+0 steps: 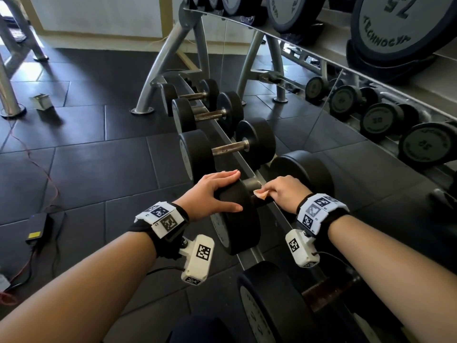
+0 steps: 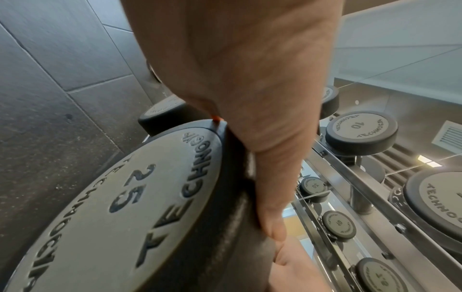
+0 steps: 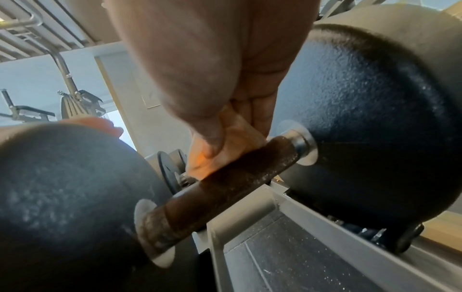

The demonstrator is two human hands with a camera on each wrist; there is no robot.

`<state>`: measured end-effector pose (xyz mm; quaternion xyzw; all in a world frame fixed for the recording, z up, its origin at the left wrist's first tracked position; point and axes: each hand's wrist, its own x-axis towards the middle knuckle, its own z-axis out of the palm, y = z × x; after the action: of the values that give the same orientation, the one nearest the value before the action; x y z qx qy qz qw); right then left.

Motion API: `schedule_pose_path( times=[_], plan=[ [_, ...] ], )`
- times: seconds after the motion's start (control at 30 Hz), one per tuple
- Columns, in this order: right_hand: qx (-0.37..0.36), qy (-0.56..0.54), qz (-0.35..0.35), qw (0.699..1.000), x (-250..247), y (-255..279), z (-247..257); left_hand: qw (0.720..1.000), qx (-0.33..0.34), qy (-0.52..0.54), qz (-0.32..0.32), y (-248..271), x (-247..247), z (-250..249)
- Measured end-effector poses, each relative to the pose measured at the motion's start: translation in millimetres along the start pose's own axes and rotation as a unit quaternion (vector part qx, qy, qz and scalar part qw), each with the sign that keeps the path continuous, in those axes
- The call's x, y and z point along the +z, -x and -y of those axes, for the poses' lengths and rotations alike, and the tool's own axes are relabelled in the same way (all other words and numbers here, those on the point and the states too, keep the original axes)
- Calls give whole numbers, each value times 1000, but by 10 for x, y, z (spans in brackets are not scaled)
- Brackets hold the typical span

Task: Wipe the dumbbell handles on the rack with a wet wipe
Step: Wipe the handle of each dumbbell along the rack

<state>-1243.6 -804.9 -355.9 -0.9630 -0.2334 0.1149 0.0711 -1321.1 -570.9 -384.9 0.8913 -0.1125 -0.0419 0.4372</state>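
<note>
The dumbbell [image 1: 269, 191] being cleaned sits near the person on the low rack [image 1: 249, 256], the second in the row counting from the near end, with smaller ones lined up farther along toward the far left. Its grey end plate reads 25 in the left wrist view, so it looks a heavy lump that will not shift under a rub, and the cradle of the rack keeps it from rolling far. The left hand [image 1: 215, 194] lies flat and spread over the top of the near-left rubber head [image 1: 237, 214], fingers straight, steadying it rather than gripping. The right hand [image 1: 284, 194] pinches a small folded wet wipe [image 1: 261, 193] between thumb and fingertips and presses it onto the handle [image 3: 225, 189]. That wipe is soft, limp and thin, already stained a tan-orange; it probably bunches or tears if dragged hard. The handle is a stiff steel bar, brown with what looks like rust and flecked pale, rough enough to snag the cloth. I would judge the best hold is to wrap the wipe around the bar and twist along its length between the two collars.
</note>
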Motion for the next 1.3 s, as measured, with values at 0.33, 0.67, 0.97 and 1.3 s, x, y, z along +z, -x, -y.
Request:
schedule_pose_path(
  times=[0.33,0.67,0.97,1.3],
  plan=[
    [-12,-198,-29,980,-143,-9,-234,998,61,-3,6,-97,-155,129],
    [20,-285,-132,949,-480,-544,246,993,38,63,-87,-683,-1040,440],
    [120,-367,-148,910,-867,-1133,706,995,4,-28,-92,-1000,-1544,776],
    [128,-477,-123,861,-687,-1634,595,986,51,75,-142,-1460,-1314,637]
  ],
)
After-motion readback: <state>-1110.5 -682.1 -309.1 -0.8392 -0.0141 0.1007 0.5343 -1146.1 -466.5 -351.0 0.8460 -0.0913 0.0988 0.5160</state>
